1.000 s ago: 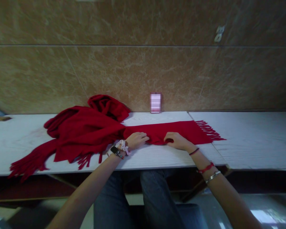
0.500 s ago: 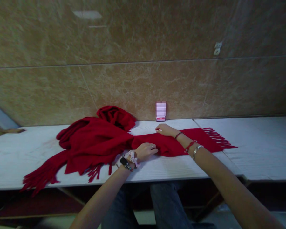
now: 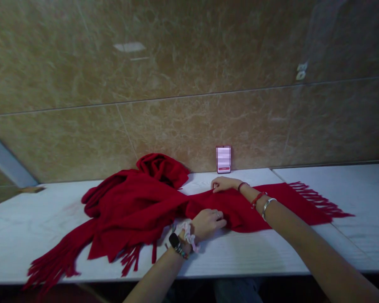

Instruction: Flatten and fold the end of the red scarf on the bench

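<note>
A long red scarf [image 3: 287, 202] with fringed ends lies across the white tabletop. Its right part is spread fairly flat, while the left part is heaped in loose folds. My right hand [image 3: 226, 184] is at the scarf's far edge, thumb and fingers pinched on the cloth. Nearer to me, my left hand [image 3: 207, 225] rests at the near edge with its fingers curled over the fabric, and the cloth rises in a crease between both hands. Part of each fingertip grip is hidden.
A phone [image 3: 224, 160] with a lit screen leans on the brown tiled wall [image 3: 177, 130] behind the table. The white tabletop [image 3: 259, 252] has a seam at right and a front edge close to me. A white fixture [image 3: 301, 71] is on the wall.
The view has tilted up, so everything sits lower in the picture. My right hand's fingers have curled down onto the scarf's far edge. My left hand stays at the near edge.
</note>
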The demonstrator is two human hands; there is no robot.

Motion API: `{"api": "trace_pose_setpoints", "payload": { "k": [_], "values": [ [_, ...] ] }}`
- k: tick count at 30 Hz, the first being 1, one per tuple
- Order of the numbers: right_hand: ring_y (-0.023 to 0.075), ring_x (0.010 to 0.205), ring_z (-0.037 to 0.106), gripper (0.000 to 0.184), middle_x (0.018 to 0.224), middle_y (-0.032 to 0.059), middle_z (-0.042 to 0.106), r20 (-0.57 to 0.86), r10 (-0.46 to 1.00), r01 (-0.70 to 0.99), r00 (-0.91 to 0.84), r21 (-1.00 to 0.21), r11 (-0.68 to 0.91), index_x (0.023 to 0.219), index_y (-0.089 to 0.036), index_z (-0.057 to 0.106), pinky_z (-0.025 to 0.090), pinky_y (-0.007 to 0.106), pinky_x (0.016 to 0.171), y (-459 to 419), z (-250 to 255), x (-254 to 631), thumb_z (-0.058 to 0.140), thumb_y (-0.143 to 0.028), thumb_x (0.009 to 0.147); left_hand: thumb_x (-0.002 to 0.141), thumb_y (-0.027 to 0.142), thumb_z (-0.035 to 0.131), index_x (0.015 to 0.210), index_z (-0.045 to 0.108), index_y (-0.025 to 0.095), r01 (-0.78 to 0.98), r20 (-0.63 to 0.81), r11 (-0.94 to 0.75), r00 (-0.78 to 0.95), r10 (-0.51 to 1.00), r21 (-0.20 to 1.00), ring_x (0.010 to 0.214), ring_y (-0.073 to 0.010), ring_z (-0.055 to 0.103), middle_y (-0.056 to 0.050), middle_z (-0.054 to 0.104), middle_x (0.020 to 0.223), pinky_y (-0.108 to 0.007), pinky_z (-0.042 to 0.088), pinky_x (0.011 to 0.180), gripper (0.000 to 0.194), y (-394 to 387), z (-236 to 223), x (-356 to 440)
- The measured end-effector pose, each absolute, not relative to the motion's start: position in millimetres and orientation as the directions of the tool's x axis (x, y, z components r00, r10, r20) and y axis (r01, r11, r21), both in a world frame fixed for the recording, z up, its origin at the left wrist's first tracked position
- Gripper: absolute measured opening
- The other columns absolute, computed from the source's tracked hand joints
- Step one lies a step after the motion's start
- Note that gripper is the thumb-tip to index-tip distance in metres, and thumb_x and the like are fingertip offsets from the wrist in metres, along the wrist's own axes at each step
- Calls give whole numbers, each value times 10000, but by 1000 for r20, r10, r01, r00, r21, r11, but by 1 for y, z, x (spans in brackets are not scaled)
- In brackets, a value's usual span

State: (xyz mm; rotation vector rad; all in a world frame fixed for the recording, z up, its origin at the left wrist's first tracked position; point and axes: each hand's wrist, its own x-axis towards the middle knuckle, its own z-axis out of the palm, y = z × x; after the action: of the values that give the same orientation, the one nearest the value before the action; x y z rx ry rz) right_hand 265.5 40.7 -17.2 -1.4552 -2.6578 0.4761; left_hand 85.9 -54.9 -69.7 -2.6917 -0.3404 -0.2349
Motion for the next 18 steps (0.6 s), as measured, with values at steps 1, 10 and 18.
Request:
{"api": "trace_pose_setpoints", "payload": {
  "k": [1, 10, 18],
  "values": [
    [121, 679, 589, 286, 843, 45, 709, -87, 832, 808, -547, -315, 498, 1009, -135, 689, 446, 199, 611, 42, -17, 266, 620, -197, 738, 883, 245, 482, 897, 579, 205, 274, 216, -884, 955, 203, -379, 746, -132, 543, -13, 580, 832, -244, 415, 599, 106, -55, -70, 86],
    [167, 775, 619, 189, 866, 81, 719, -9, 894, 869, -448, -239, 433, 855, -131, 728, 424, 215, 659, 42, -21, 254, 698, -205, 684, 852, 207, 500, 863, 550, 191, 309, 178, -892, 948, 262, -330, 740, -143, 551, -19, 567, 833, -248, 429, 582, 54, -63, -63, 85],
    [156, 841, 637, 229, 954, 69, 713, -18, 881, 860, -473, -227, 457, 972, -161, 708, 446, 204, 699, 36, -25, 254, 586, -195, 781, 829, 182, 503, 875, 533, 186, 425, 175, -883, 902, 395, -199, 822, -157, 573, -19, 603, 908, -281, 439, 734, 56, -69, -52, 82]
  ]
}}
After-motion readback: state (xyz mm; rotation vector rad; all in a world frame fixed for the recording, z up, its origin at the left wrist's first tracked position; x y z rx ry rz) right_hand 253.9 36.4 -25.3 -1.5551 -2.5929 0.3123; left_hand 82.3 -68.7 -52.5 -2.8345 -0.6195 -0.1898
